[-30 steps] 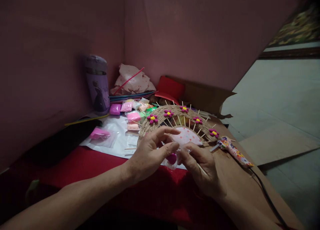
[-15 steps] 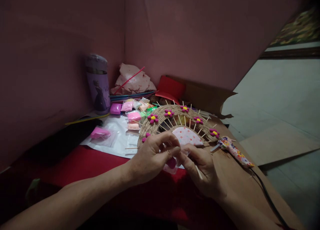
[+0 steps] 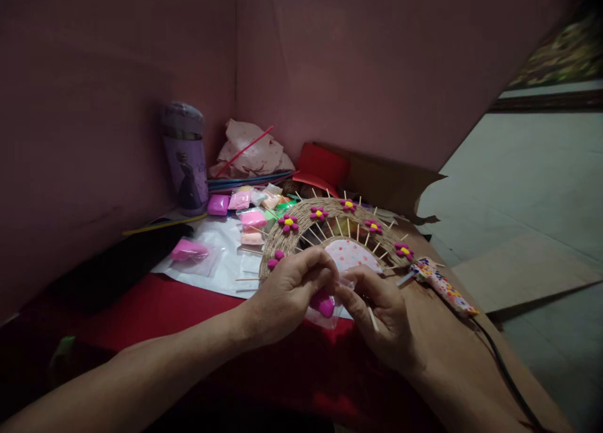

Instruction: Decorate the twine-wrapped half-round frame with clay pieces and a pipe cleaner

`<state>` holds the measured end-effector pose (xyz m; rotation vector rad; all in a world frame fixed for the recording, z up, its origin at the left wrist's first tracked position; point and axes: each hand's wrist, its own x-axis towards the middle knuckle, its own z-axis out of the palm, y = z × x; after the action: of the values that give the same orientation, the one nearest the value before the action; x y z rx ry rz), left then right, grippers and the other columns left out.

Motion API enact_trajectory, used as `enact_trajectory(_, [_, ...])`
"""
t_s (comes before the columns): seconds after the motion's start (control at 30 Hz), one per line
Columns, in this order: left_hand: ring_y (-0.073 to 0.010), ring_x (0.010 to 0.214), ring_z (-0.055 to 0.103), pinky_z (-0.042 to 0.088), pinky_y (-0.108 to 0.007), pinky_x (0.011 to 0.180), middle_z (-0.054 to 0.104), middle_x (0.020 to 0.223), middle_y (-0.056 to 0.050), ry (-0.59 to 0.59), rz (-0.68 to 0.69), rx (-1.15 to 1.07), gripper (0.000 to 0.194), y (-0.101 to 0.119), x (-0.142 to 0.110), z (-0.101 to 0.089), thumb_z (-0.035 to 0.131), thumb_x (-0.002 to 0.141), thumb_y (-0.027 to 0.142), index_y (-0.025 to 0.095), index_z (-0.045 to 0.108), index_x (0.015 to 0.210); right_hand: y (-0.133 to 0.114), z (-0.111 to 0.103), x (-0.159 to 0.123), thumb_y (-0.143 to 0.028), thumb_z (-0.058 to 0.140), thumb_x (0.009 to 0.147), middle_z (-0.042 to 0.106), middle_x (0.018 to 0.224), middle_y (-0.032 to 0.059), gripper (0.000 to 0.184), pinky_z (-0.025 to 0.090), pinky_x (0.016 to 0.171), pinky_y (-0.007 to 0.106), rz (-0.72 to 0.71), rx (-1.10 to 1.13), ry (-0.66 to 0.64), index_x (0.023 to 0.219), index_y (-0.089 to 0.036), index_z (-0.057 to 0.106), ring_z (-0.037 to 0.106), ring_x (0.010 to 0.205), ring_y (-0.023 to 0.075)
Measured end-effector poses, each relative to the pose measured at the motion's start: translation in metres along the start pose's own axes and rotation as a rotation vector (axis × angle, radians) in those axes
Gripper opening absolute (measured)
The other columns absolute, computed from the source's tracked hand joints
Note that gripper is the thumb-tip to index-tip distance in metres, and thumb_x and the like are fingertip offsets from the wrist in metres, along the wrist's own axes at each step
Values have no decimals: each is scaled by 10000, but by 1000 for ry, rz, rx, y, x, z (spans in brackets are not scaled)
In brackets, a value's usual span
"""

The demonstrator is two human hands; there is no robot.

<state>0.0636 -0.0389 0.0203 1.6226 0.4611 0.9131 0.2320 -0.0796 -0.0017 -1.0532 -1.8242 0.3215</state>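
Note:
Between my hands hangs a small clear plastic bag with a magenta lump of modelling clay [image 3: 324,305] in it. My left hand [image 3: 296,290] is closed, pinching the bag's upper edge. On the other side my right hand [image 3: 379,313] pinches the same plastic, and a short pale stick [image 3: 374,320] pokes out from its fingers. Just behind them lies a half-round fan shape of coiled twine [image 3: 308,214] with thin sticks radiating from it. Magenta flowers with yellow centres [image 3: 348,205] dot the twine, and a spotted cloth half-circle [image 3: 353,256] fills its middle.
Several packets of coloured clay [image 3: 253,219] lie on a white plastic sheet [image 3: 221,276]. A purple tumbler [image 3: 185,159] stands at the left wall. To the right, a flower-patterned glue gun [image 3: 443,285] with a black cord rests on cardboard [image 3: 471,364]. Behind are a red cap [image 3: 323,166] and crumpled cloth [image 3: 252,147].
The magenta clay in the bag shows more clearly below my left fingers. My hands have shifted very slightly apart; the things on the table stay put.

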Motion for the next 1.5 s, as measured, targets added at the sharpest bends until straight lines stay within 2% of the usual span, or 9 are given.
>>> enact_trajectory(0.17, [-71, 587, 405, 355, -219, 544, 459, 673, 27, 0, 6, -12, 136, -3, 0, 0, 426, 913, 237, 143, 504, 854, 1, 2, -3, -191, 596, 850, 505, 653, -60, 210, 365, 461, 190, -1, 123, 76, 1036, -240, 511, 450, 511, 78])
enact_trajectory(0.3, [-63, 577, 420, 360, -210, 538, 469, 675, 27, -3, 8, -46, 123, -6, 0, 1, 424, 917, 234, 145, 487, 858, 0, 0, -2, -150, 589, 848, 583, 743, -26, 135, 411, 526, 197, -92, 65, 53, 957, -227, 570, 507, 579, 82])
enact_trajectory(0.47, [-62, 562, 428, 366, -204, 523, 468, 664, 30, -2, -13, -17, 122, -6, 0, 1, 424, 916, 238, 149, 477, 852, 0, -2, 0, -172, 584, 852, 560, 696, -24, 27, 395, 504, 202, -75, 46, 2, 853, -198, 585, 481, 556, 83])
enact_trajectory(0.67, [-61, 574, 453, 372, -204, 533, 493, 687, 26, -6, 1, 31, 110, -4, 0, 1, 441, 902, 215, 151, 475, 819, -4, -2, 2, -177, 560, 866, 529, 638, -35, 94, 350, 469, 200, -66, 68, -7, 773, -182, 569, 433, 510, 71])
enact_trajectory(0.83, [-76, 618, 420, 349, -216, 560, 479, 669, 25, 46, 67, 183, 166, -5, 1, 1, 522, 859, 239, 142, 497, 727, -3, -3, 2, -150, 556, 855, 515, 631, -36, 123, 355, 496, 208, -63, 111, -31, 736, -180, 547, 437, 530, 76])
enact_trajectory(0.97, [-79, 608, 405, 334, -223, 562, 473, 649, 29, 53, 83, 252, 184, -5, 3, 0, 523, 854, 238, 141, 497, 700, 0, -3, 2, -127, 557, 845, 504, 625, -36, 161, 358, 524, 221, -65, 136, -73, 698, -181, 518, 451, 548, 83])
enact_trajectory(1.17, [-73, 573, 378, 308, -218, 528, 450, 618, 38, 32, 100, 276, 211, -5, 1, 0, 512, 859, 250, 144, 487, 678, -2, -4, 5, -110, 554, 836, 525, 633, -16, 183, 377, 557, 233, -127, 136, -95, 664, -170, 532, 484, 575, 93])
enact_trajectory(1.5, [-78, 590, 408, 334, -221, 548, 476, 628, 28, 38, 55, 232, 170, -4, 2, 0, 535, 827, 231, 139, 512, 686, -2, -5, 4, -150, 557, 847, 543, 634, -9, 137, 389, 554, 248, -131, 107, -107, 713, -176, 574, 503, 581, 109])
